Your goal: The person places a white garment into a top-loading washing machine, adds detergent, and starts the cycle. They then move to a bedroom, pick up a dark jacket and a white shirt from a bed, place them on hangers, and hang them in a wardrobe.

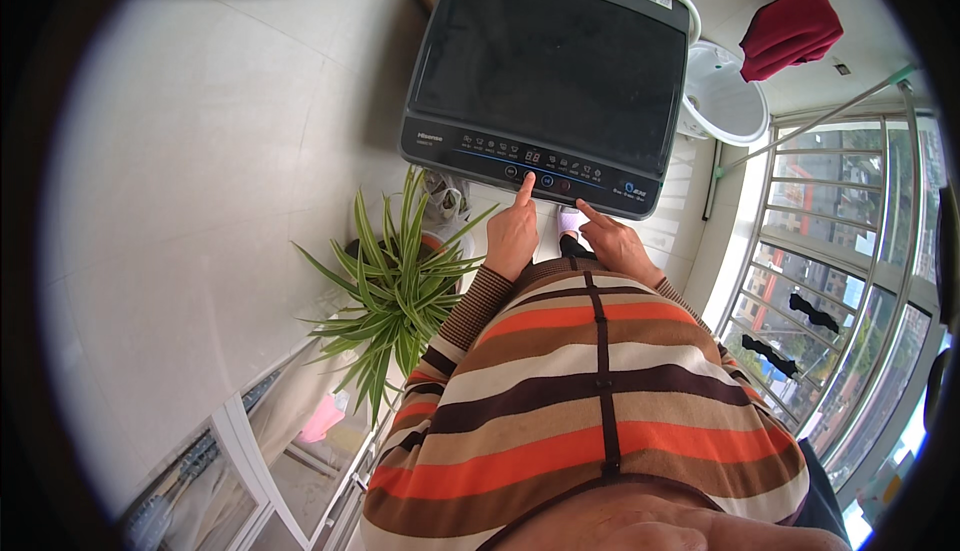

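Observation:
A dark grey Hisense top-load washing machine (551,63) stands before me with its dark lid down. Along its near edge runs a control panel (465,155) with a lit display (532,156) and a row of round buttons. The outstretched index finger of my left hand (513,234) touches one of the buttons just below the display, covering most of it. My right hand (616,245) points its index finger at the panel's front edge, right of the buttons; whether it touches cannot be told. Both hands hold nothing, their other fingers curled.
A potted spider plant (397,273) spreads its leaves left of my arm, close to the machine. Behind it sits a clear plastic bag (448,197). A white washbasin (727,100) and a hanging red cloth (793,31) are at the right, above barred windows (817,228).

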`<action>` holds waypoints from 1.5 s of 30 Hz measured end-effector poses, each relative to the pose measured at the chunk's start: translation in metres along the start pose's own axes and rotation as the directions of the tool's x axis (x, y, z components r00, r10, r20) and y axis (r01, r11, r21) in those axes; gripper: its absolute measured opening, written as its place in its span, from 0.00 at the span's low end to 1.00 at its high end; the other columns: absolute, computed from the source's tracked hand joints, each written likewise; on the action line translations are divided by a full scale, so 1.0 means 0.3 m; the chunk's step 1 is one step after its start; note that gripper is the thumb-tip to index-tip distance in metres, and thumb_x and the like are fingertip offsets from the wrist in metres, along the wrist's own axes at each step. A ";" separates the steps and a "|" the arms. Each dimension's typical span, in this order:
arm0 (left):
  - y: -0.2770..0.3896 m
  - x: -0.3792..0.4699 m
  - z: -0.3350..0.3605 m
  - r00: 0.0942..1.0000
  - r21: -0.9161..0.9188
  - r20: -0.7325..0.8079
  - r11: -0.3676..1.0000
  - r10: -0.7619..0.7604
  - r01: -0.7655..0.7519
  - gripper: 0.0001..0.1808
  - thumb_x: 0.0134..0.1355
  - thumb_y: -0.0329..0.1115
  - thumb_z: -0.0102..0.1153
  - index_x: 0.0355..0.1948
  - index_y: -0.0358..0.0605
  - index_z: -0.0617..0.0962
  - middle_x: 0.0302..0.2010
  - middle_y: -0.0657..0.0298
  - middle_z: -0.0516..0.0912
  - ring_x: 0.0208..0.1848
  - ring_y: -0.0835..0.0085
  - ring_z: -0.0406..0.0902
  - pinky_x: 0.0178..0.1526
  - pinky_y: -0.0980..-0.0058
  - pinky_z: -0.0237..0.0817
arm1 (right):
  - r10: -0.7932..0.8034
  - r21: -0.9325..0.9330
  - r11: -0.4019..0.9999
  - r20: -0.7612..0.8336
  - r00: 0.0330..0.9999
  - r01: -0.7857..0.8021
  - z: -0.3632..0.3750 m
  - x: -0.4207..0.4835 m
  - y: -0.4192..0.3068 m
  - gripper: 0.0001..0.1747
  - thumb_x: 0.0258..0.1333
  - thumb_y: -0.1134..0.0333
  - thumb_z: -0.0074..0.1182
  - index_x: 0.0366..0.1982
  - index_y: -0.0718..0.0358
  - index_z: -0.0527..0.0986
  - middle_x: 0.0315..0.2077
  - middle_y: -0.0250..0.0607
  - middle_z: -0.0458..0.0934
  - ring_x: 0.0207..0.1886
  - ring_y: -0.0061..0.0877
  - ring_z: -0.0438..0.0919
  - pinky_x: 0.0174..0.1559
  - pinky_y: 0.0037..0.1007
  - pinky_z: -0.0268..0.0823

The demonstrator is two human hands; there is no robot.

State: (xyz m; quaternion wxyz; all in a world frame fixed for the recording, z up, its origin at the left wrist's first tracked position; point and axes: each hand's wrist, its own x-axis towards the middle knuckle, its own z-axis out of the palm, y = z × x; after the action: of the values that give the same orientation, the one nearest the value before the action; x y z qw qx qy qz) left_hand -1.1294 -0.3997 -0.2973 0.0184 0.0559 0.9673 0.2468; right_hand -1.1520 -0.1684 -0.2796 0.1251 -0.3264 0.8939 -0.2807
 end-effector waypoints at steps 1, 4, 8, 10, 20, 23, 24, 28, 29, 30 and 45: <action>-0.002 0.000 0.004 1.000 0.023 0.016 1.000 -0.014 0.013 0.05 0.51 0.25 0.61 0.28 0.35 0.78 0.70 0.60 0.70 0.25 0.62 0.81 0.28 0.65 0.70 | -0.001 0.000 1.000 -0.008 1.000 0.001 0.001 0.000 0.001 0.04 0.56 0.73 0.57 0.31 0.67 0.76 0.63 0.48 0.72 0.39 0.41 0.85 0.39 0.37 0.79; -0.006 0.001 0.015 0.999 0.069 0.031 0.997 -0.027 0.024 0.15 0.41 0.28 0.73 0.26 0.37 0.76 0.73 0.63 0.66 0.28 0.63 0.82 0.29 0.65 0.70 | 0.000 -0.003 1.000 -0.021 1.000 0.000 0.003 -0.001 0.002 0.02 0.56 0.75 0.58 0.31 0.65 0.76 0.64 0.46 0.72 0.38 0.40 0.84 0.38 0.37 0.78; 0.000 -0.001 0.012 1.000 0.025 -0.003 1.000 -0.014 0.015 0.05 0.50 0.25 0.61 0.28 0.34 0.78 0.70 0.61 0.71 0.24 0.62 0.81 0.28 0.65 0.70 | -0.008 0.006 1.000 -0.009 1.000 0.008 0.003 -0.002 0.004 0.04 0.56 0.74 0.57 0.31 0.67 0.76 0.63 0.49 0.72 0.39 0.41 0.85 0.38 0.38 0.79; 0.005 -0.001 0.003 1.000 0.001 -0.015 1.000 -0.007 0.007 0.04 0.55 0.24 0.55 0.29 0.33 0.79 0.69 0.61 0.72 0.22 0.62 0.80 0.27 0.65 0.70 | -0.007 0.010 1.000 -0.014 1.000 0.007 0.003 -0.002 0.004 0.04 0.56 0.74 0.57 0.31 0.67 0.76 0.63 0.49 0.72 0.39 0.41 0.85 0.38 0.38 0.79; 0.010 0.000 -0.019 1.000 0.011 0.009 1.000 -0.004 0.004 0.03 0.54 0.23 0.55 0.29 0.34 0.79 0.70 0.62 0.71 0.23 0.63 0.80 0.27 0.66 0.70 | 0.007 0.013 1.000 -0.015 1.000 -0.007 0.005 -0.004 0.005 0.02 0.55 0.75 0.58 0.30 0.66 0.76 0.64 0.47 0.72 0.39 0.41 0.85 0.38 0.37 0.79; 0.007 -0.001 -0.016 1.000 0.014 -0.007 1.000 0.007 -0.007 0.04 0.55 0.23 0.55 0.30 0.34 0.80 0.70 0.63 0.71 0.23 0.63 0.81 0.27 0.67 0.70 | 0.017 0.017 1.000 -0.007 1.000 -0.017 0.007 -0.004 0.006 0.02 0.55 0.75 0.58 0.30 0.66 0.76 0.64 0.47 0.72 0.39 0.41 0.85 0.38 0.37 0.78; 0.007 -0.001 -0.015 1.000 0.014 -0.017 1.000 0.012 -0.011 0.04 0.55 0.23 0.55 0.30 0.34 0.80 0.70 0.63 0.71 0.23 0.63 0.81 0.27 0.67 0.70 | 0.021 0.020 1.000 -0.005 1.000 -0.020 0.007 -0.004 0.007 0.02 0.55 0.75 0.58 0.30 0.67 0.76 0.64 0.47 0.72 0.39 0.41 0.85 0.39 0.38 0.78; 0.006 -0.002 -0.011 1.000 0.021 -0.014 1.000 0.015 -0.014 0.04 0.56 0.23 0.55 0.31 0.33 0.80 0.71 0.63 0.70 0.23 0.63 0.80 0.27 0.66 0.70 | 0.004 0.006 1.000 0.009 1.000 -0.004 0.004 -0.003 0.009 0.06 0.55 0.74 0.57 0.35 0.67 0.78 0.63 0.49 0.72 0.39 0.42 0.85 0.39 0.38 0.80; 0.005 -0.002 -0.010 1.000 0.021 -0.007 1.000 0.014 -0.014 0.05 0.56 0.23 0.55 0.32 0.33 0.80 0.71 0.63 0.70 0.23 0.63 0.80 0.26 0.66 0.70 | 0.007 0.004 1.000 0.011 1.000 -0.007 0.003 -0.003 0.009 0.06 0.55 0.74 0.57 0.35 0.67 0.78 0.63 0.49 0.72 0.39 0.42 0.85 0.39 0.38 0.80; 0.004 -0.002 -0.010 1.000 0.024 -0.003 1.000 0.014 -0.014 0.05 0.56 0.24 0.55 0.32 0.33 0.80 0.71 0.63 0.70 0.23 0.63 0.80 0.26 0.66 0.70 | 0.010 0.002 1.000 0.017 1.000 -0.010 0.002 -0.003 0.009 0.06 0.55 0.74 0.57 0.35 0.67 0.78 0.63 0.49 0.72 0.39 0.42 0.85 0.39 0.38 0.80; 0.004 0.000 -0.005 1.000 0.002 -0.020 1.000 -0.016 0.016 0.02 0.54 0.24 0.55 0.25 0.36 0.77 0.69 0.63 0.73 0.21 0.62 0.79 0.25 0.65 0.69 | -0.016 -0.004 1.000 -0.012 1.000 0.016 -0.007 0.002 -0.003 0.04 0.56 0.73 0.58 0.32 0.67 0.77 0.62 0.49 0.73 0.40 0.41 0.85 0.39 0.38 0.80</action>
State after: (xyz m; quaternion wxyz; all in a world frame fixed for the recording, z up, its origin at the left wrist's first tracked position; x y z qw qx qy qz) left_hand -1.1293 -0.3993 -0.2954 0.0109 0.0458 0.9680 0.2463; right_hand -1.1529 -0.1686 -0.2775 0.1170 -0.3322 0.8924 -0.2821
